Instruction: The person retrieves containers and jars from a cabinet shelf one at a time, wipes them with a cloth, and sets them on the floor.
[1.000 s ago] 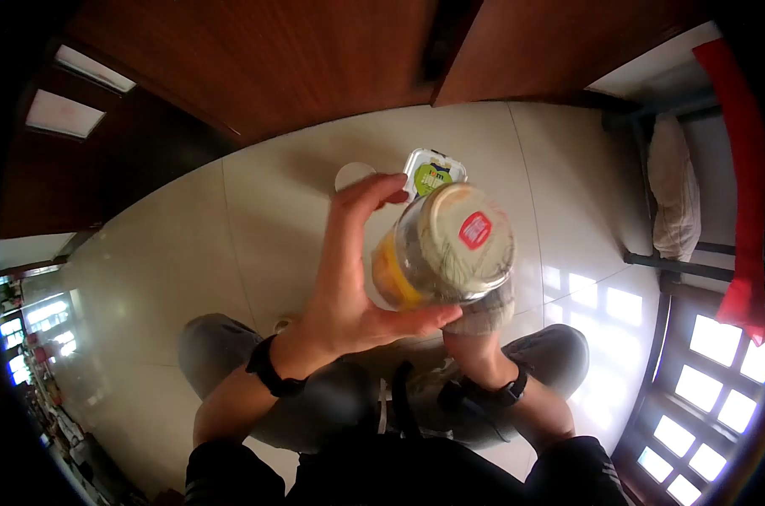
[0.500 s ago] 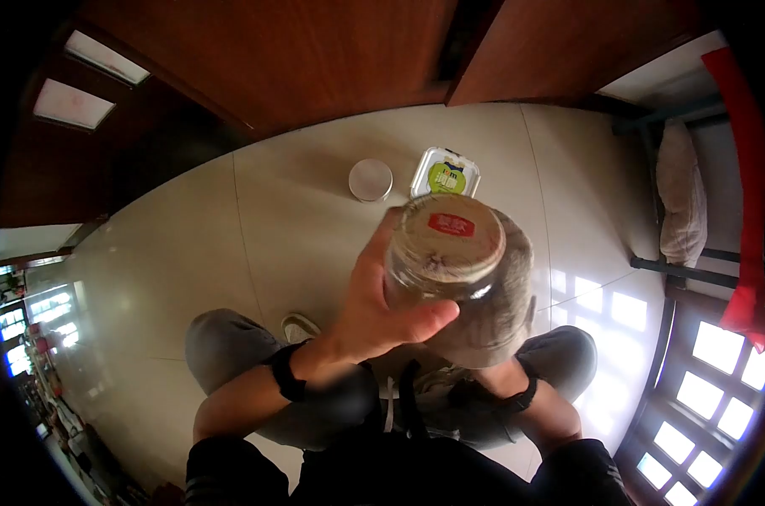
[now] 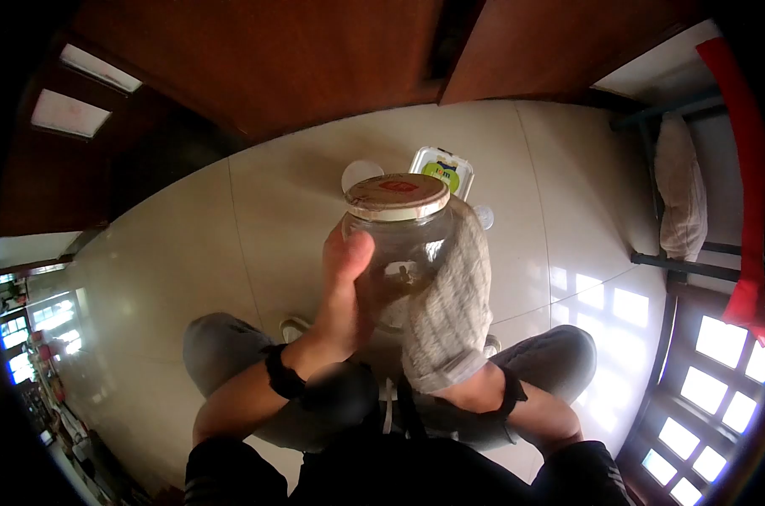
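Head view: our left hand's (image 3: pixel 342 293) fingers grasp one clear, lidded jar (image 3: pixel 393 240); one cloth (image 3: pixel 452 308) hides our right hand's (image 3: pixel 477 388) fingers, grip untellable; one box (image 3: pixel 452 173) beyond.

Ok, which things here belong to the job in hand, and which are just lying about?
In the job:
lidded glass jar, gripped by the left hand
grey cloth covering the right hand, against the jar

Apparently just lying about:
white pack with green label, on the floor
round pale-topped container, nearby
small round item, too small to identify
red cloth
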Demonstrator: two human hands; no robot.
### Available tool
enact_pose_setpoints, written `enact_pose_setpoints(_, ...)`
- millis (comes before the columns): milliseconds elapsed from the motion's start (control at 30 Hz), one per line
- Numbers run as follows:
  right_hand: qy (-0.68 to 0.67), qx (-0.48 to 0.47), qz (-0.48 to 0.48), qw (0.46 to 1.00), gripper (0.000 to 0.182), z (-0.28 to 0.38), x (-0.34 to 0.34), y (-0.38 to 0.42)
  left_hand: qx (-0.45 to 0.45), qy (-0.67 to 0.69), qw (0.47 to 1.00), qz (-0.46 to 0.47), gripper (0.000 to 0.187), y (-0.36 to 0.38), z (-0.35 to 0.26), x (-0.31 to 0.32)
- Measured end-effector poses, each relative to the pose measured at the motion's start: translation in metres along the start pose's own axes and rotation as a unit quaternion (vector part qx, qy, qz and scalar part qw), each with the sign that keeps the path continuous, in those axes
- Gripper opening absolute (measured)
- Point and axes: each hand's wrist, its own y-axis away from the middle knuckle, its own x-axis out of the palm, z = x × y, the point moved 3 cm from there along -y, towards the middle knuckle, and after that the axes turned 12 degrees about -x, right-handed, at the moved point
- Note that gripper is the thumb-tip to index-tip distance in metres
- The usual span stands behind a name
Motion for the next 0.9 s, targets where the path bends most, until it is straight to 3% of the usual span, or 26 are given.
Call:
enact_pose_setpoints(67,-0.203,0.111,-0.078,0.97,0.055,-0.003,0.009,0.011,-0.011,0.004,1.0,-0.007,0.071,0.0,-0.002,-0.002)
enact_pose_setpoints(133,-0.285,0.16,-0.115,0.938,0.057,-0.005,0.011,0.013,-0.018,0.012,1.0,-0.012,0.069,-0.001,-0.002,-0.002)
enact_pose_setpoints(300,-0.081,0.055,-0.042,0.994,0.057,-0.014,-0.013,-0.01,-0.033,0.015,0.999,0.008,0.068,0.003,0.004,0.007)
enact_pose_setpoints(367,-0.125,0.137,-0.048,0.981,0.056,-0.015,-0.016,-0.013,-0.026,0.007,1.0,0.005,0.061,0.002,0.008,0.008)
enact_pose_setpoints(400,-0.207,0.24,-0.07,0.946,0.055,-0.014,-0.015,-0.012,-0.029,-0.004,1.0,-0.009,0.058,-0.002,0.013,0.004)
enact_pose_setpoints(467,-0.198,0.28,-0.061,0.937,0.053,-0.019,-0.008,-0.001,0.001,-0.076,0.996,-0.042,0.052,-0.007,0.018,-0.006)
enact_pose_setpoints(533,-0.02,0.153,0.001,0.988,0.051,-0.028,0.01,0.023,0.071,-0.175,0.979,-0.081,0.048,-0.006,0.008,-0.002)
enact_pose_setpoints(567,-0.006,0.125,0.058,0.99,0.052,-0.023,0.011,0.026,0.11,-0.213,0.966,-0.094,0.048,-0.004,0.002,0.003)
enact_pose_setpoints(633,0.023,0.07,0.171,0.983,0.054,-0.009,0.004,0.032,0.084,-0.159,0.981,-0.077,0.047,-0.003,0.004,-0.002)
enact_pose_setpoints(667,-0.172,0.109,0.117,0.972,0.058,-0.002,-0.001,0.035,0.07,-0.138,0.986,-0.059,0.049,-0.003,0.006,-0.008)
enact_pose_setpoints(733,-0.155,0.092,0.156,0.971,0.049,-0.009,0.011,0.063,0.082,-0.166,0.981,-0.051,0.061,0.005,-0.001,-0.005)
enact_pose_setpoints(833,-0.158,0.121,0.127,0.972,0.05,-0.018,0.012,0.062,0.087,-0.145,0.984,0.048,0.067,0.002,-0.004,-0.004)
enact_pose_setpoints(900,-0.154,0.141,0.101,0.973,0.05,-0.021,0.007,0.047,0.062,-0.097,0.991,0.064,0.07,0.001,-0.003,-0.002)
